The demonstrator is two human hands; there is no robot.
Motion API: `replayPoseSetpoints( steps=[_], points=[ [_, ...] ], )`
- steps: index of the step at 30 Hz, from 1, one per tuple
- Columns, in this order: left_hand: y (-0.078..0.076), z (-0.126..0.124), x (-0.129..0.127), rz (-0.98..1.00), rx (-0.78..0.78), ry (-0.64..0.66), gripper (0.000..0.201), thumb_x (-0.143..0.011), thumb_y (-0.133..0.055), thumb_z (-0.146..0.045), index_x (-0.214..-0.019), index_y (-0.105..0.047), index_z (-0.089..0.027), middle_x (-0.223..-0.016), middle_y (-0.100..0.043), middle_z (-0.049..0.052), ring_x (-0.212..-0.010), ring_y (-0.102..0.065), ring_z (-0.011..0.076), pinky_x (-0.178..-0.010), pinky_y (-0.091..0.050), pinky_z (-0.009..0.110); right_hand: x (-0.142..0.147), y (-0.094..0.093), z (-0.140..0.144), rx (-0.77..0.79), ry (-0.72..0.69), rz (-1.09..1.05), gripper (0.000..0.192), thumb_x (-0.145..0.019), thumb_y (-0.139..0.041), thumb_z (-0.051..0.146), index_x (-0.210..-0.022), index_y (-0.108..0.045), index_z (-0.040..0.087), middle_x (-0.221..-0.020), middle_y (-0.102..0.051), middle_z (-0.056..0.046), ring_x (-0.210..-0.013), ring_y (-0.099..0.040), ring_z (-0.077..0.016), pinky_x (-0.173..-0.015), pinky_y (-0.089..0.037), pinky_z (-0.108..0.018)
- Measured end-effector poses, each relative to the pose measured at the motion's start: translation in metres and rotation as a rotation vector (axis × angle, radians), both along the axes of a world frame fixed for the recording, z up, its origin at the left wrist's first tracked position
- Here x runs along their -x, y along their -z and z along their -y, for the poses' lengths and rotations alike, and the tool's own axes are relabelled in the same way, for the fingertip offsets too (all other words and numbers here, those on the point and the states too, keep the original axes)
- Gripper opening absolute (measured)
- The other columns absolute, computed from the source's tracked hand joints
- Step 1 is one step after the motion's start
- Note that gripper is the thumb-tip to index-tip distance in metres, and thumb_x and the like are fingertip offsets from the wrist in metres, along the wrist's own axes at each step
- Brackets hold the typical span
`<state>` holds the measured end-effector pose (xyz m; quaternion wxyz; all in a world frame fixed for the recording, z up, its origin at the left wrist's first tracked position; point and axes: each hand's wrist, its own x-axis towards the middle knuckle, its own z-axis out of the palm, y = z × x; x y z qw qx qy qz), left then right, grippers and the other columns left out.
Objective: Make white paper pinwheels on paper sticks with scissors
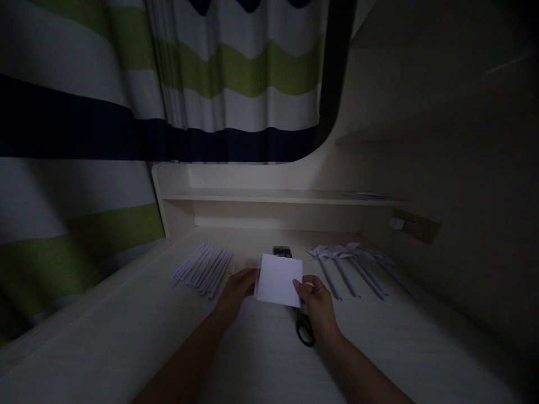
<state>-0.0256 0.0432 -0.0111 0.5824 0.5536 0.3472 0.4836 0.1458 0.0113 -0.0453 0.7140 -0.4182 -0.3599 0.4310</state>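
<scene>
A white square sheet of paper is held up above the pale desk, gripped at both sides. My left hand pinches its left edge. Along the sheet's lower right edge my right hand pinches it. Black-handled scissors lie on the desk partly under my right hand. A small dark object sits just behind the sheet, mostly hidden and blurred.
A row of several rolled white paper sticks lies to the left. Several paper pinwheels on sticks lie to the right. A low shelf runs along the back, a striped curtain hangs above, and a wall socket is at right.
</scene>
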Motion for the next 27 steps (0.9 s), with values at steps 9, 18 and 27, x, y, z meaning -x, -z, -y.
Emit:
replayPoseSetpoints(
  steps=[9, 18, 27],
  points=[
    [0.0036, -0.0029, 0.0001, -0.147, -0.048, -0.094, 0.031, -0.061, -0.061, -0.043, -0.065, -0.061, -0.012, -0.055, -0.049, -0.001, -0.048, -0.04, 0.0084, -0.046, -0.028, 0.02, -0.0021, 0.0041, -0.0021, 0.047, 0.043, 0.148, 0.028, -0.056, -0.068, 0.036, -0.057, -0.047, 0.017, -0.044, -0.037, 0.008, -0.04, -0.033, -0.0066, -0.041, -0.026, -0.02],
    [-0.0006, -0.0005, 0.0001, -0.193, -0.063, -0.118, 0.031, -0.061, -0.06, -0.043, -0.061, -0.059, -0.011, -0.05, -0.043, -0.003, -0.046, -0.036, 0.0078, -0.045, -0.024, 0.021, -0.0019, 0.003, -0.0005, 0.072, -0.001, 0.126, 0.029, -0.055, -0.068, 0.039, -0.056, -0.05, 0.016, -0.044, -0.044, 0.006, -0.039, -0.037, -0.0075, -0.04, -0.027, -0.021],
    [-0.005, 0.0028, -0.0011, -0.194, -0.036, -0.165, 0.035, -0.057, -0.061, -0.047, -0.057, -0.059, -0.012, -0.049, -0.048, -0.001, -0.045, -0.04, 0.0097, -0.044, -0.027, 0.021, -0.0009, 0.0002, 0.0025, 0.076, -0.073, 0.064, 0.028, -0.057, -0.068, 0.039, -0.056, -0.053, 0.016, -0.047, -0.052, 0.003, -0.04, -0.043, -0.0087, -0.04, -0.03, -0.021]
  ],
)
